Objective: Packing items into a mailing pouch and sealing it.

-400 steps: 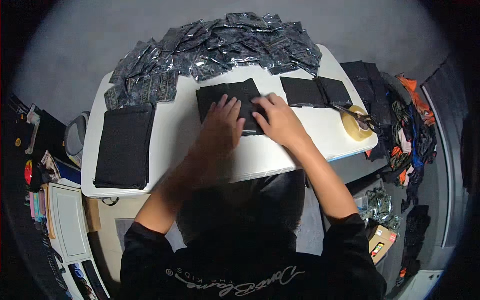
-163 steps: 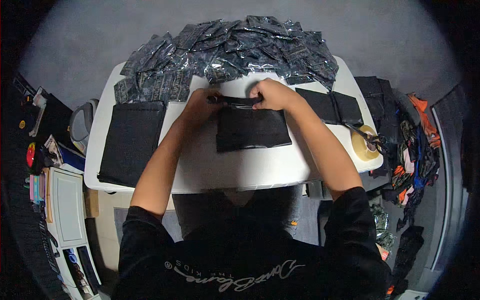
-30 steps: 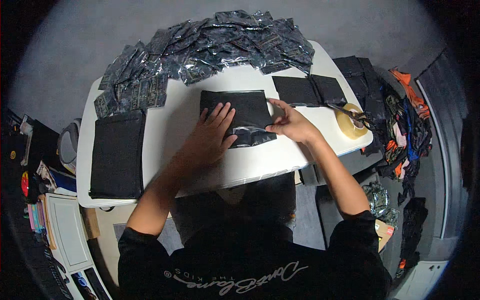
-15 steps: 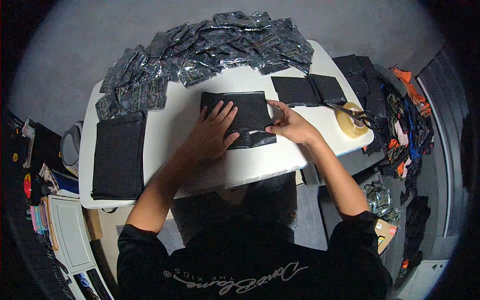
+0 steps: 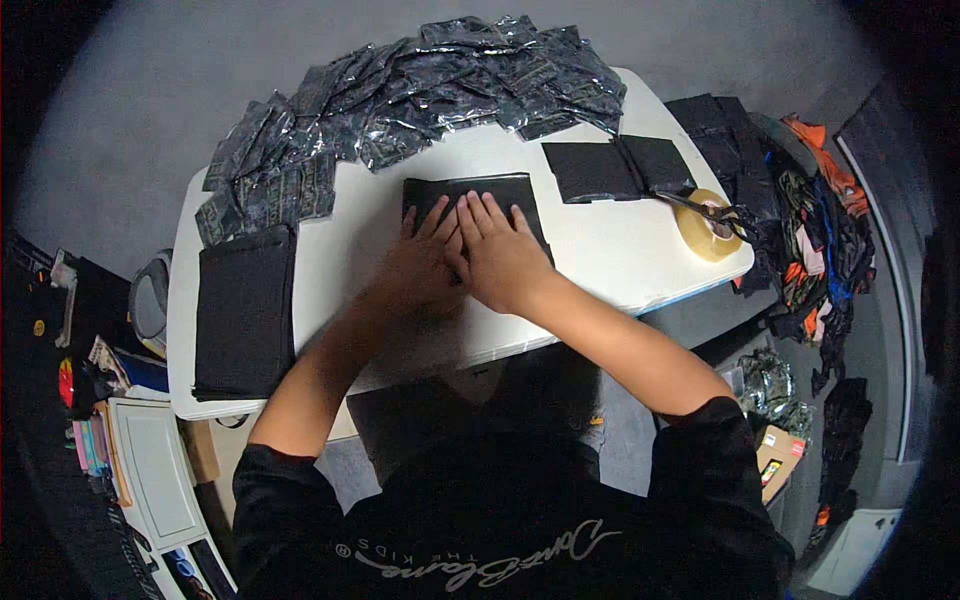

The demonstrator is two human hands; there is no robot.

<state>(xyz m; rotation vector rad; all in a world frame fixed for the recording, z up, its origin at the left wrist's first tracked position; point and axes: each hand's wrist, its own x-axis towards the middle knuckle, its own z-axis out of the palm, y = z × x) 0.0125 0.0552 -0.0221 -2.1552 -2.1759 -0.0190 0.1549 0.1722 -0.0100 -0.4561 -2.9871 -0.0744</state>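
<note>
Flat on the middle of the white table lies a black folded cloth in a clear plastic sleeve. My left hand presses on its left half with fingers spread. Beside it and touching it, my right hand lies flat on the same packet, fingers stretched toward the far edge. Both palms cover most of the packet's near part, so its lower flap is hidden. Neither hand grips anything.
Glossy plastic-wrapped packets pile along the table's far edge. A stack of black folded cloths stands at the left. Two black folded pieces lie at the right, near scissors on a tape roll. Clothes heap beyond.
My right hand has left the packet's right edge and moved left onto its top, next to my left hand. The near flap is now covered by the hands.
</note>
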